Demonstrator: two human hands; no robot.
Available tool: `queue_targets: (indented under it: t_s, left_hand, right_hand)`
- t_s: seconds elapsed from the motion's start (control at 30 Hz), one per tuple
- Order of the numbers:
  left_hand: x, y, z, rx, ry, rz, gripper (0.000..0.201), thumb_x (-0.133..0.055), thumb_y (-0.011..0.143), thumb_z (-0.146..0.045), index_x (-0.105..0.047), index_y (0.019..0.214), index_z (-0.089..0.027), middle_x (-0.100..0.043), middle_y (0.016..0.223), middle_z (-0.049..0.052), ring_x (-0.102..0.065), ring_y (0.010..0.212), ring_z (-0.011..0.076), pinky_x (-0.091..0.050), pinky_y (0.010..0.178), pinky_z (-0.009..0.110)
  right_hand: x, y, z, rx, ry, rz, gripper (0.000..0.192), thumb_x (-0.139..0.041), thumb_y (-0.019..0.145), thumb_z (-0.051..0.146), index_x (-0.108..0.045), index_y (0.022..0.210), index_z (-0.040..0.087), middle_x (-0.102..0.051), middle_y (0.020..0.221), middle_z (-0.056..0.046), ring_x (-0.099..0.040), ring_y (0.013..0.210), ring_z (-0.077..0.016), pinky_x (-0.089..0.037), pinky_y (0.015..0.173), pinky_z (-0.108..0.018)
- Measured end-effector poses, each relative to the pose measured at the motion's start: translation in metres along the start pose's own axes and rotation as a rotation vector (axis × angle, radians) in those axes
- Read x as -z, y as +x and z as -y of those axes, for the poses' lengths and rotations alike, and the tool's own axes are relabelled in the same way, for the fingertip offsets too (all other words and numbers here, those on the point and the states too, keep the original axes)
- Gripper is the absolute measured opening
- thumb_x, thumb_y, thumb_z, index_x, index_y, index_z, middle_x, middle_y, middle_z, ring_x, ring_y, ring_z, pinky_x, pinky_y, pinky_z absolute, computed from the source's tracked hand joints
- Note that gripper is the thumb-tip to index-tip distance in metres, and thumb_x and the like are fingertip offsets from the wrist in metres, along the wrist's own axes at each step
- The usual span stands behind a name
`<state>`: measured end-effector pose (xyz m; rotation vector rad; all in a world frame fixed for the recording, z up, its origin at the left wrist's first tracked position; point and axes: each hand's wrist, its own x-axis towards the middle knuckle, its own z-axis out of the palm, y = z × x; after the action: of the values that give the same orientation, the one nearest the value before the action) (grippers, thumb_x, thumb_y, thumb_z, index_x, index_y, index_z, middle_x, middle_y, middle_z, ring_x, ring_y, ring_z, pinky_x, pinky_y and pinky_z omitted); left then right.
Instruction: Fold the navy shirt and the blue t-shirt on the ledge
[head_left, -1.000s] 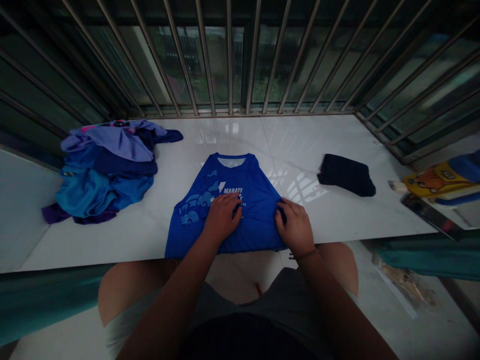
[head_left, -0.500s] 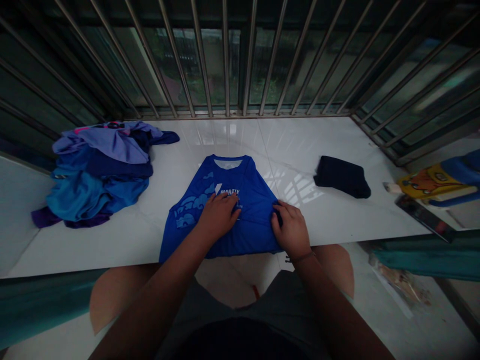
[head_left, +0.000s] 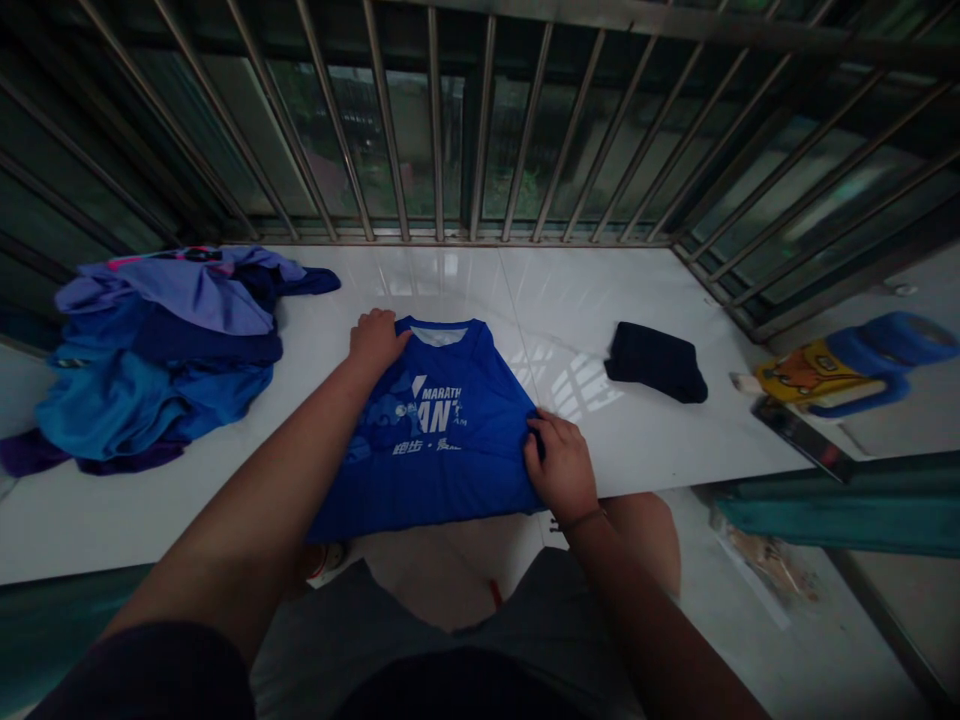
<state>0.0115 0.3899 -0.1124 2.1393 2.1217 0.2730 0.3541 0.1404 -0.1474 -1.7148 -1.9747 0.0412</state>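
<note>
Across the glossy white tiled ledge (head_left: 660, 450) that runs under a row of grey metal window bars (head_left: 480, 120), the largest thing is a loose heap of blue and lilac garments (head_left: 157, 350) at the far left, well apart from the work. Next in size, at the middle of the ledge with its hem at the near edge, lies the royal-blue sleeveless running vest with white lettering (head_left: 442, 440), spread flat, neck opening toward the bars. A small folded dark navy cloth (head_left: 655, 361) rests to the right of it, apart from the vest, and beyond the ledge's right end sits a yellow and blue cartoon-printed bag (head_left: 847, 365). The left hand (head_left: 377, 340) is stretched forward to the vest's upper left corner beside the neck, fingers curled onto the fabric there; whether it pinches the cloth or only presses it I cannot tell. The right hand (head_left: 559, 465) is closed on the vest's right edge near the hem, fingers bunched over a fold of fabric. By the look of it the step in hand is folding the vest, one side being taken in. The next move would call for both grips to travel together so the edge lands straight, without dragging the hem off the ledge.
</note>
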Motion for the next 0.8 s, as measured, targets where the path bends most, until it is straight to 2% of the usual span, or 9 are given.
queue_targets:
  t_s: [0.07, 0.13, 0.23, 0.33, 0.47, 0.57, 0.63, 0.7, 0.8]
  left_hand:
    - [0.002, 0.016, 0.001, 0.054, -0.053, 0.06, 0.035, -0.073, 0.098, -0.047, -0.079, 0.119, -0.02, -0.078, 0.128, 0.019, -0.069, 0.125, 0.0421, -0.058, 0.104, 0.053]
    - [0.01, 0.025, 0.0, 0.059, -0.13, 0.095, 0.022, -0.079, 0.093, -0.042, -0.077, 0.101, -0.022, -0.08, 0.111, 0.013, -0.072, 0.113, 0.0364, -0.058, 0.099, 0.046]
    - [0.032, 0.014, -0.003, -0.041, -0.283, 0.011, 0.015, -0.078, 0.092, -0.036, -0.071, 0.097, -0.023, -0.08, 0.104, 0.009, -0.073, 0.104, 0.0305, -0.057, 0.096, 0.041]
    - [0.058, -0.034, -0.003, -0.204, -0.433, -0.045, 0.018, -0.074, 0.095, -0.039, -0.068, 0.103, -0.024, -0.081, 0.109, 0.006, -0.073, 0.104, 0.0278, -0.057, 0.097, 0.04]
    - [0.074, -0.131, 0.019, -0.388, -0.551, 0.001, 0.02, -0.072, 0.098, -0.044, -0.063, 0.097, -0.027, -0.081, 0.125, 0.006, -0.073, 0.119, 0.0293, -0.058, 0.108, 0.045]
    - [0.063, -0.196, 0.046, -0.498, -0.558, 0.055, 0.013, -0.068, 0.101, -0.036, -0.063, 0.094, -0.027, -0.08, 0.133, 0.009, -0.071, 0.134, 0.0311, -0.057, 0.116, 0.05]
    - [0.048, -0.227, 0.063, -0.52, -0.487, 0.09, 0.008, -0.068, 0.103, -0.033, -0.067, 0.096, -0.027, -0.079, 0.14, 0.009, -0.068, 0.142, 0.0324, -0.054, 0.122, 0.055]
    - [0.031, -0.249, 0.076, -0.511, -0.428, 0.092, 0.007, -0.07, 0.104, -0.034, -0.072, 0.1, -0.028, -0.078, 0.145, 0.009, -0.067, 0.144, 0.0333, -0.052, 0.125, 0.058]
    - [0.009, -0.266, 0.085, -0.461, -0.431, 0.046, 0.012, -0.068, 0.107, -0.038, -0.076, 0.104, -0.029, -0.078, 0.146, 0.01, -0.071, 0.14, 0.0332, -0.052, 0.126, 0.059]
  right_hand:
    - [0.0, 0.0, 0.0, -0.009, 0.006, 0.001, 0.03, -0.059, 0.109, 0.026, -0.079, 0.129, 0.016, -0.078, 0.143, -0.018, -0.07, 0.132, -0.0344, -0.054, 0.12, -0.054]
    - [0.0, 0.0, 0.001, -0.014, 0.014, -0.002, 0.029, -0.059, 0.109, 0.025, -0.079, 0.128, 0.016, -0.078, 0.142, -0.018, -0.071, 0.132, -0.0345, -0.054, 0.121, -0.054]
    - [0.0, 0.0, 0.001, -0.017, 0.021, -0.004, 0.029, -0.058, 0.109, 0.025, -0.08, 0.127, 0.016, -0.078, 0.141, -0.018, -0.071, 0.131, -0.0347, -0.054, 0.12, -0.055]
    - [0.0, 0.0, 0.001, -0.015, 0.018, -0.003, 0.029, -0.058, 0.109, 0.025, -0.079, 0.127, 0.016, -0.078, 0.141, -0.018, -0.071, 0.131, -0.0349, -0.055, 0.12, -0.054]
    - [0.001, 0.0, 0.001, -0.006, 0.015, -0.006, 0.028, -0.058, 0.11, 0.025, -0.079, 0.127, 0.016, -0.078, 0.141, -0.018, -0.071, 0.131, -0.035, -0.054, 0.121, -0.054]
    - [0.0, 0.001, 0.0, 0.008, 0.009, -0.012, 0.027, -0.059, 0.11, 0.026, -0.079, 0.126, 0.016, -0.078, 0.14, -0.018, -0.071, 0.13, -0.035, -0.054, 0.119, -0.053]
    - [-0.002, 0.001, 0.0, 0.019, 0.003, -0.025, 0.027, -0.059, 0.11, 0.026, -0.079, 0.126, 0.016, -0.079, 0.139, -0.018, -0.071, 0.129, -0.0349, -0.055, 0.118, -0.053]
    - [-0.004, 0.0, -0.001, 0.031, -0.006, -0.039, 0.027, -0.06, 0.11, 0.025, -0.079, 0.126, 0.015, -0.079, 0.138, -0.019, -0.071, 0.128, -0.0349, -0.055, 0.117, -0.052]
    - [0.001, 0.0, -0.004, 0.082, -0.017, -0.073, 0.027, -0.06, 0.109, 0.024, -0.08, 0.125, 0.015, -0.079, 0.135, -0.019, -0.072, 0.125, -0.0343, -0.056, 0.114, -0.052]
